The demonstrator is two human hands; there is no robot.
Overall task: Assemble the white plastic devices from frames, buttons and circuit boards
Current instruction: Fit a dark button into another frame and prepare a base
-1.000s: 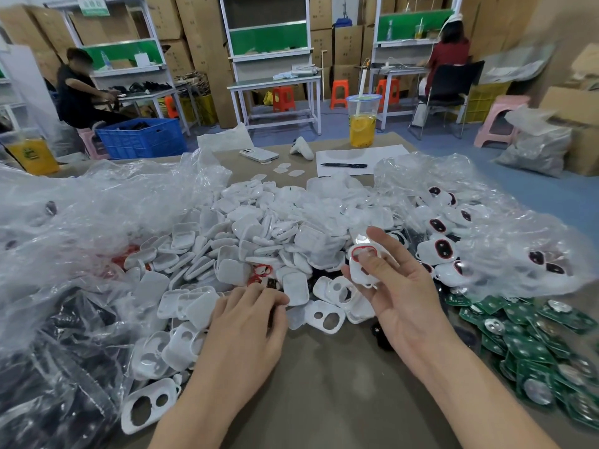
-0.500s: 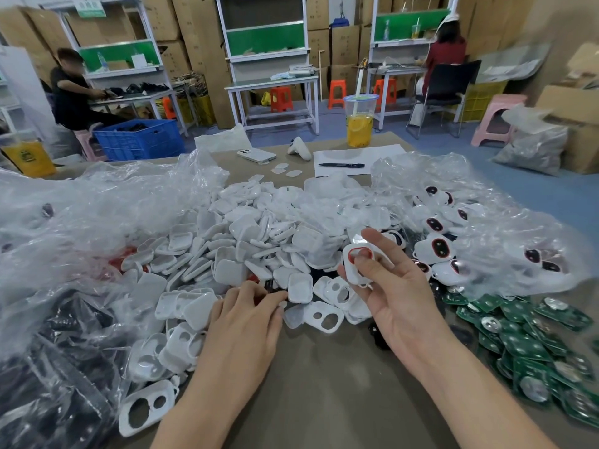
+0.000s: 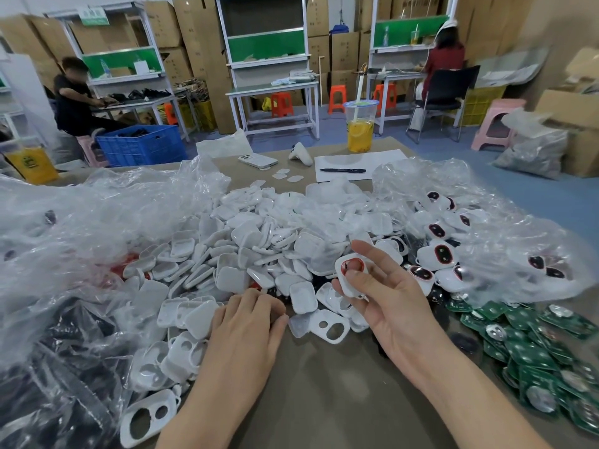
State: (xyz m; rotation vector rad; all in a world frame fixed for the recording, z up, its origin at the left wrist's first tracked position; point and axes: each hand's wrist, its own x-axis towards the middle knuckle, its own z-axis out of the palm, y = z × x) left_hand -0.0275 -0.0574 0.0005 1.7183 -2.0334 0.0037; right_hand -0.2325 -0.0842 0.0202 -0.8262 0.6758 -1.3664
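Many frames (image 3: pixel 259 247) and boards (image 3: pixel 525 348) lie loose, so most work remains. The right grip (image 3: pixel 389 306) pinches a buttoned frame (image 3: pixel 351 273); whether the left grip (image 3: pixel 246 325) holds anything, I cannot tell.

The thumb of the right hand (image 3: pixel 389 306) covers the lower end of the white frame (image 3: pixel 341 269) it pinches. Left of this grip, the fingertips of the left hand (image 3: pixel 246 322) curl down into the white pile (image 3: pixel 259 241); whether they hold something is hidden. Right of the grip, the green circuit boards (image 3: pixel 531 348) are cut by the picture's edge. Far left, the plastic bag (image 3: pixel 64 351) blurs its dark contents.
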